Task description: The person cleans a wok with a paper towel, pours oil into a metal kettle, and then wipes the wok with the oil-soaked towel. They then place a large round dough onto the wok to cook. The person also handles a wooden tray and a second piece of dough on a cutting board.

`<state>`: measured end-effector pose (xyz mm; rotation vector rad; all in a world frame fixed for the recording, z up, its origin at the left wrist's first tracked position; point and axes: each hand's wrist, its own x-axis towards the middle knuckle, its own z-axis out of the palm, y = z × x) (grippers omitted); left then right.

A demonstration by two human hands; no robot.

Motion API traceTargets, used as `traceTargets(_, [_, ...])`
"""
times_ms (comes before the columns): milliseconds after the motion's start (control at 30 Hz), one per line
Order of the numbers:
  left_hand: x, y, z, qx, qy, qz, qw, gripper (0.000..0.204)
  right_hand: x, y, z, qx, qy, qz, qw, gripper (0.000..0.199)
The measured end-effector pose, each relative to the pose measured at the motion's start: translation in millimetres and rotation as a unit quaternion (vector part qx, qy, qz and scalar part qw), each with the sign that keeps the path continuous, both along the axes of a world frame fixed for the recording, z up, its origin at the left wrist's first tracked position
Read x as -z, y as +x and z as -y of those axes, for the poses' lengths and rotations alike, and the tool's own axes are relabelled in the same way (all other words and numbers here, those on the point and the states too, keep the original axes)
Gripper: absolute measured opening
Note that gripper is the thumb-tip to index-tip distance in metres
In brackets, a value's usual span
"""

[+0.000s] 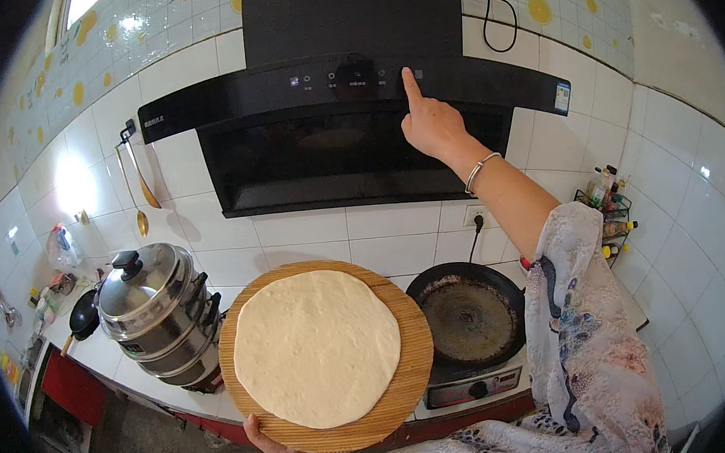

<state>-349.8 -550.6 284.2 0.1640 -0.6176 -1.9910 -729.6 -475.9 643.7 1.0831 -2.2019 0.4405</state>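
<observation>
With its index finger stretched out, my right hand [433,121] touches the button strip on the front of a black range hood [267,98]; its other fingers are curled in with nothing visible in them. My left hand [266,438] grips the near left edge of a round wooden board [418,341], its fingers partly hidden underneath. On the board lies a flat, round sheet of pale rolled dough [317,349]. Right of the board, a black frying pan [472,320] with an oily-looking bottom sits on a cooker [471,391] with a front knob.
A stacked metal steamer [158,315] with a glass lid stands left of the board. Behind it, a ladle [142,222] and a spatula [149,192] hang on the tiled wall. A rack of bottles [608,207] is mounted at right. A power cord [476,239] runs down behind the pan.
</observation>
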Motion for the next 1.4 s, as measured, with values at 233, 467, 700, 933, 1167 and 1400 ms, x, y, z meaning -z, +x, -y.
traceTargets(233, [8,-7,-1,0.029,0.030,-0.034,0.999,0.066,0,-11,2,0.001,-0.001,-0.015,1.000,0.072])
traceTargets(467, [-2,-9,-13,0.006,0.047,-0.034,0.998,0.065,4,21,30,-0.050,0.039,-0.078,0.995,0.069])
traceTargets(700, [6,2,-11,-0.015,0.052,-0.032,0.998,0.064,-6,21,49,-0.021,0.056,-0.072,0.996,0.071])
traceTargets(933, [13,3,-11,-0.010,0.015,-0.025,1.000,0.062,-1,21,37,-0.127,0.027,-0.046,0.990,0.066])
traceTargets(1167, [42,-7,-22,-0.111,-0.024,0.074,0.991,0.058,152,46,-68,-0.269,0.023,0.178,0.946,0.050])
traceTargets(1400, [29,-30,-52,0.094,0.022,0.076,0.992,0.054,350,46,-218,-0.244,-0.281,0.856,0.358,0.074])
